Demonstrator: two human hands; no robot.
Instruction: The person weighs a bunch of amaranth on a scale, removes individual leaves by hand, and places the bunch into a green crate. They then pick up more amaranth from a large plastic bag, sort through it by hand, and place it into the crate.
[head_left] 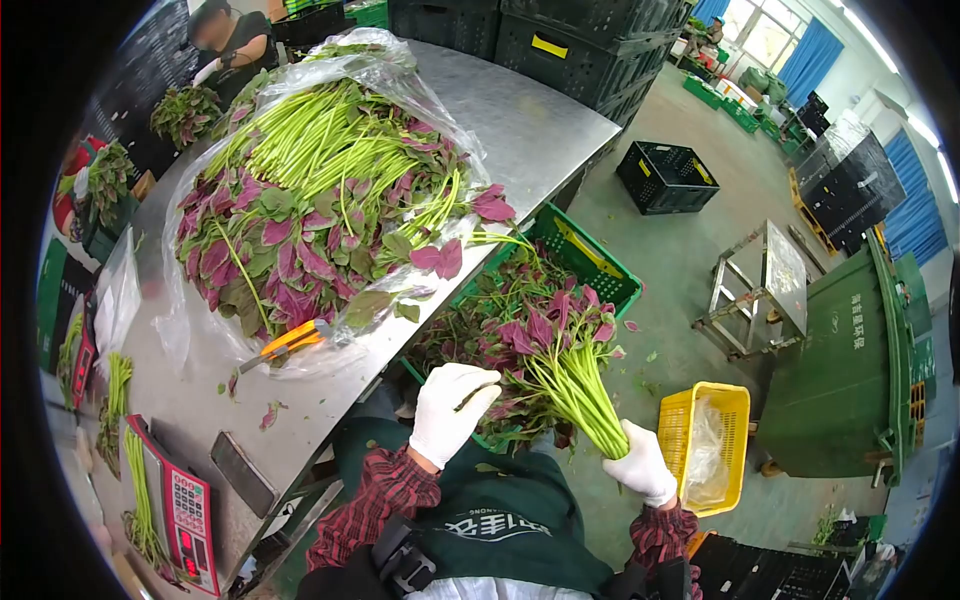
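My right hand (pixel 642 468), in a white glove, is closed round the stem ends of a bunch of red amaranth (pixel 578 390). Its purple and green leaves point up and left, over a green crate (pixel 615 283) full of loose leaves and stems. My left hand (pixel 452 408), also gloved, hovers left of the bunch, thumb and fingers slightly apart with nothing visible between them. On the metal table (pixel 520 120), a large heap of amaranth (pixel 300 190) lies in an opened clear plastic bag (pixel 465 150). An orange-handled knife (pixel 292 341) rests at the bag's near edge.
A red scale (pixel 185 510) with green stems on it and a dark phone-like device (pixel 243 472) occupy the near table. Right of me stand a yellow basket (pixel 742 450) and a green bin (pixel 840 370). A black crate (pixel 668 178) sits on the floor. A co-worker (pixel 235 50) is beyond the table.
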